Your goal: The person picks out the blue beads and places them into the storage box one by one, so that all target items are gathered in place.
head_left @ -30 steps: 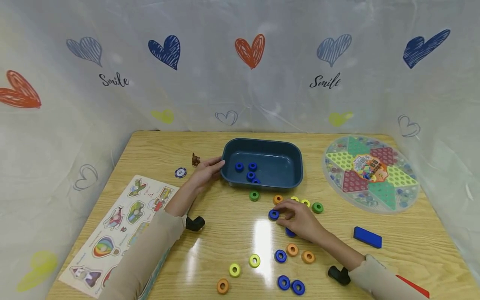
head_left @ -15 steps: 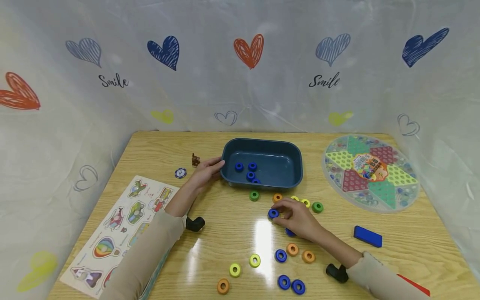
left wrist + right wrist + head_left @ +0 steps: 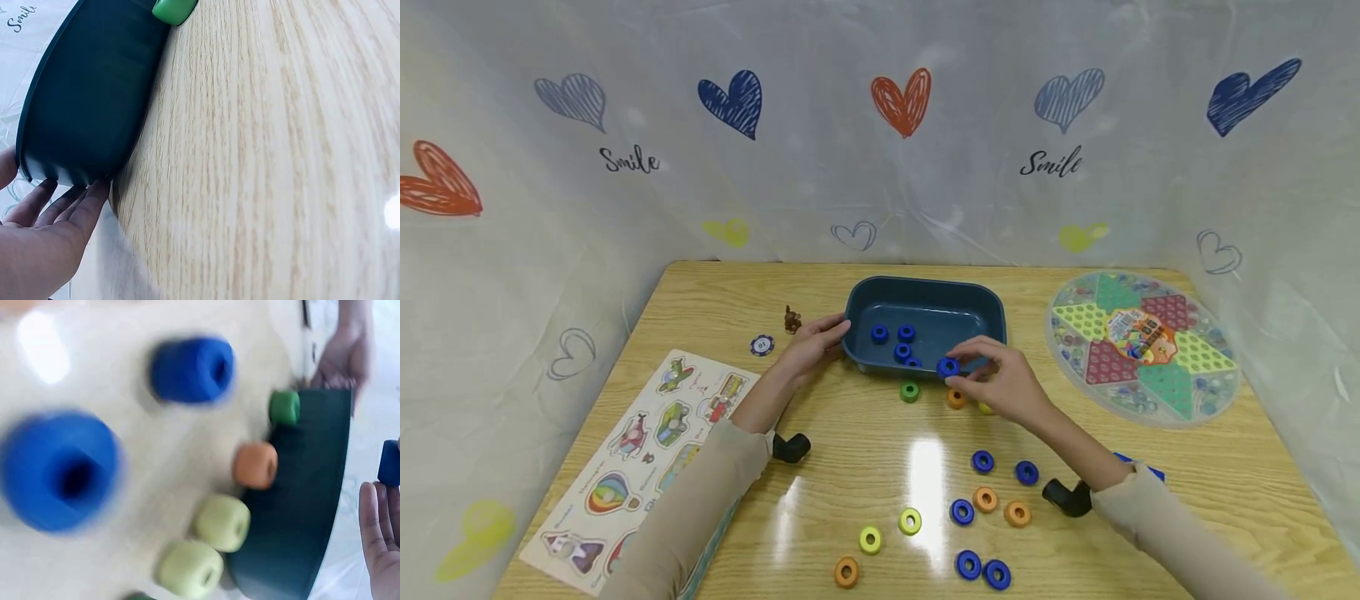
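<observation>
My right hand [image 3: 1011,387] pinches a blue ring [image 3: 947,373] between thumb and fingertips, raised at the front wall of a dark teal tub [image 3: 925,282]. At the tub's left end my left hand [image 3: 811,346] grips the rim; in the left wrist view its thumb is at the rim and its fingers touch the outer end wall [image 3: 75,125]. Several blue rings [image 3: 879,334] lie inside the tub toward the left. In the right wrist view the held blue ring [image 3: 389,464] shows at the right edge, partly cut off.
Before the tub sit a green ring [image 3: 909,392], an orange ring [image 3: 956,398] and yellow rings. Nearer lie several blue rings [image 3: 982,462], orange and yellow ones. A picture puzzle board [image 3: 625,467], poker chip [image 3: 762,345] and brown figurine [image 3: 792,320] stand left; a round game board [image 3: 1105,367], right.
My right hand has picked the blue ring up off the table and carried it forward to the tub's front rim. Another blue ring now shows where the hand was. The left hand stays put.
</observation>
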